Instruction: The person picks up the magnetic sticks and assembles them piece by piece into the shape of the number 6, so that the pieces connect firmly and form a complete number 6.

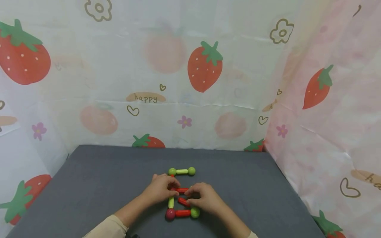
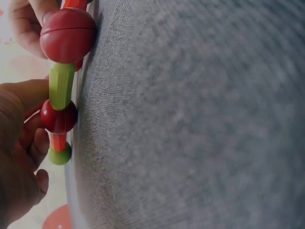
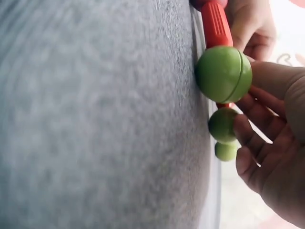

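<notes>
Magnetic sticks and balls lie joined in an outline on the dark table. My left hand [image 1: 160, 187] grips a dark red ball [image 2: 59, 117] at the middle joint, with a yellow-green stick [image 2: 61, 86] below it. From that joint a red stick [image 1: 181, 190] runs to my right hand [image 1: 205, 197]. This hand's fingers and thumb are around a green ball [image 3: 222, 125], mostly hidden in the head view. Another red stick [image 1: 184, 202] lies slanted by the right thumb. The near side has a larger red ball [image 1: 170, 214], a red stick [image 1: 183, 213] and a green ball [image 1: 194, 212].
At the far end, a pale green stick [image 1: 182, 171] joins two green balls, one at the right [image 1: 191, 171]. The grey table [image 1: 113, 172] meets a strawberry-print curtain [image 1: 205, 125] at the back and sides. A small black object [image 1: 135, 236] shows at the bottom edge.
</notes>
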Tool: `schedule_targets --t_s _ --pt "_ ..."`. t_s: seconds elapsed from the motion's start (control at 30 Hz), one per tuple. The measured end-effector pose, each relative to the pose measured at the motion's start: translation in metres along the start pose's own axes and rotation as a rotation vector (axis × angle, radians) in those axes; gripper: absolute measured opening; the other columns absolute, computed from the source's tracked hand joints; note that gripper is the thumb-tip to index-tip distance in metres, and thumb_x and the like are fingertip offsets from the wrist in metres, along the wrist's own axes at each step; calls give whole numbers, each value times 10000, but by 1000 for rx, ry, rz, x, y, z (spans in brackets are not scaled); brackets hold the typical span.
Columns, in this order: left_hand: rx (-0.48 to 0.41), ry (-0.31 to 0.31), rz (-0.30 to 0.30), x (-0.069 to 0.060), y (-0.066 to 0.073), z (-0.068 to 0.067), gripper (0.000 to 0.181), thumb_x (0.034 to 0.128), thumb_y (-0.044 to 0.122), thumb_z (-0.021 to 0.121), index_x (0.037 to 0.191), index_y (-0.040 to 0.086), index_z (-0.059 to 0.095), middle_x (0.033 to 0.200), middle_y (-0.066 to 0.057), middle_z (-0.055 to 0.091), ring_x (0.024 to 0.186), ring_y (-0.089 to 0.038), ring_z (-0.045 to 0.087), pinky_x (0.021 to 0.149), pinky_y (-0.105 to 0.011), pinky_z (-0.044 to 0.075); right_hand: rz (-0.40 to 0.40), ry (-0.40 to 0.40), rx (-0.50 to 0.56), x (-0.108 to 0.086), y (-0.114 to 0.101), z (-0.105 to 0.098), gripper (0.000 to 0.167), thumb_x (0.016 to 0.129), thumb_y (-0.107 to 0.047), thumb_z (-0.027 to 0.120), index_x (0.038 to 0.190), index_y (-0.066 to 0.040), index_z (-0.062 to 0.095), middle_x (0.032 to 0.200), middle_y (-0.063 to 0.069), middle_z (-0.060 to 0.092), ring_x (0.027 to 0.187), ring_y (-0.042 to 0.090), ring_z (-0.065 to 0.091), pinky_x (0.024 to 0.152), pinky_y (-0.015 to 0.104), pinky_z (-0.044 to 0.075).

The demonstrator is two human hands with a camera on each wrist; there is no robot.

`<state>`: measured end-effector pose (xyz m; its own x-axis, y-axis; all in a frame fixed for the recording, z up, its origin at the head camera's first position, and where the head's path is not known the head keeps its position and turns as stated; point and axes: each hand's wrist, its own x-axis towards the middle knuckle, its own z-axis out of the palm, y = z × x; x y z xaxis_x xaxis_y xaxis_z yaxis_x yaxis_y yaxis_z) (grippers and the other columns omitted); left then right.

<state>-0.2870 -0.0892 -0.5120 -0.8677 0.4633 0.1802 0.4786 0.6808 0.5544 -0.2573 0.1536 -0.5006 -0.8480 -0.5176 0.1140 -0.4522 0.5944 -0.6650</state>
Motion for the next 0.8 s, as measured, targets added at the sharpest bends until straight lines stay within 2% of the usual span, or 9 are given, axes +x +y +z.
schedule_targets --t_s 0.13,0.33,0.53,0.8 --pt "10 4 4 0 0 1 171 827 325 865 979 285 799 847 230 712 800 -42 496 768 -386 255 12 14 -56 0 -4 3 208 840 -260 854 1036 -212 802 987 -122 735 966 100 614 880 327 483" --pt "-1 -2 -10 1 0 1 137 836 320 859 958 315 798 841 249 703 806 -49 504 781 -386 257 11 29 -142 1 -6 8 224 810 -290 875 1019 -242 812 960 -157 742 892 62 559 811 285 458" --pt "20 8 -9 2 0 1 135 834 302 862 954 303 798 802 245 685 788 -56 500 779 -393 262 67 26 -178 3 -10 13 208 788 -335 888 980 -286 826 870 -197 710 817 48 523 757 272 432" --pt "31 27 -11 2 2 2 127 827 287 866 930 299 793 777 244 675 777 -51 498 779 -388 268 126 41 -204 3 -16 17 175 770 -327 892 922 -263 832 793 -220 702 798 46 568 774 304 468"
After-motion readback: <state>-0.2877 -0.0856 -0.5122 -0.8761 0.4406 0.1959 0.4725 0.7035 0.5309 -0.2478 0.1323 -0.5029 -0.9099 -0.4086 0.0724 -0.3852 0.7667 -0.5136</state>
